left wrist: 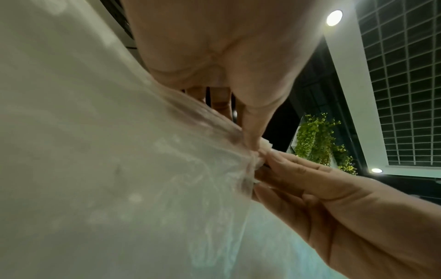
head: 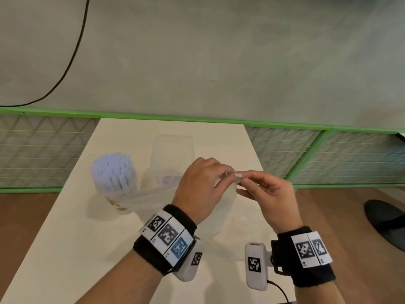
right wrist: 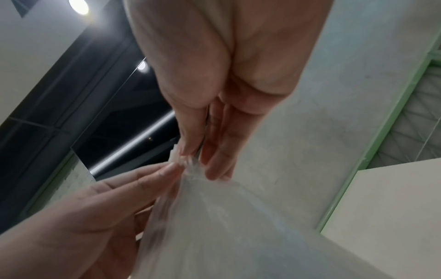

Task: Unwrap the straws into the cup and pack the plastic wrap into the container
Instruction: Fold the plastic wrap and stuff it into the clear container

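Observation:
A clear cup (head: 117, 199) full of white and blue straws (head: 112, 170) stands on the left of the white table (head: 65, 242). Just behind and to its right stands a clear plastic container (head: 173, 150). My left hand (head: 230, 174) and right hand (head: 243, 179) meet above the table's middle, and each pinches the bunched top edge of the thin translucent plastic wrap (head: 237, 177). In the left wrist view the wrap (left wrist: 143, 169) hangs below my left hand (left wrist: 253, 146). In the right wrist view my right hand (right wrist: 190, 157) pinches the wrap (right wrist: 226, 217).
A low green-framed mesh fence (head: 317, 154) runs behind the table. A black cable (head: 74, 53) crosses the grey floor at far left. A black flat object (head: 385, 220) lies on the brown floor at right. The table's right edge is close to my right wrist.

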The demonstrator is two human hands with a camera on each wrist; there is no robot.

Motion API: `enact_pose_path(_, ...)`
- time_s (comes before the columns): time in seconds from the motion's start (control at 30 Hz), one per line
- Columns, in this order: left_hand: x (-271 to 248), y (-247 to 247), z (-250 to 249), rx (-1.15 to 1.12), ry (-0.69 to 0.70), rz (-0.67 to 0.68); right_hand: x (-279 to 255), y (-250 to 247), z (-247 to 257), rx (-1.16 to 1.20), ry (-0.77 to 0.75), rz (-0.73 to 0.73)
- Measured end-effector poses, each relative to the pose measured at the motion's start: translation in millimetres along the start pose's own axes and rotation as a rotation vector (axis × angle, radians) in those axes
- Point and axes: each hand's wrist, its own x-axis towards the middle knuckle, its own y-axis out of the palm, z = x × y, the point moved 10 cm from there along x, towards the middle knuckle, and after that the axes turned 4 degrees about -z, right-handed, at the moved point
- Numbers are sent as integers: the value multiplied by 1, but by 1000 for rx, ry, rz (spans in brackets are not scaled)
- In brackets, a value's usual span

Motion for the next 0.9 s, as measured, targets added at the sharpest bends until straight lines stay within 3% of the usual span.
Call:
enact_pose_path(0.17, 2, 1, -5, -66, 59, -42, 4, -2, 4, -56, -46, -51)
enact_pose_path(0.37, 12, -1, -11, 46, 107, -86, 11, 2, 16, -173, -144, -56)
enact_pose_path(0.5, 10, -14, 1, 105, 65, -113, 17, 1, 18, -268, -215, -70)
enact_pose_path(0.9, -35, -113, 74, 306, -86, -218, 42, -5, -1, -259, -164, -112)
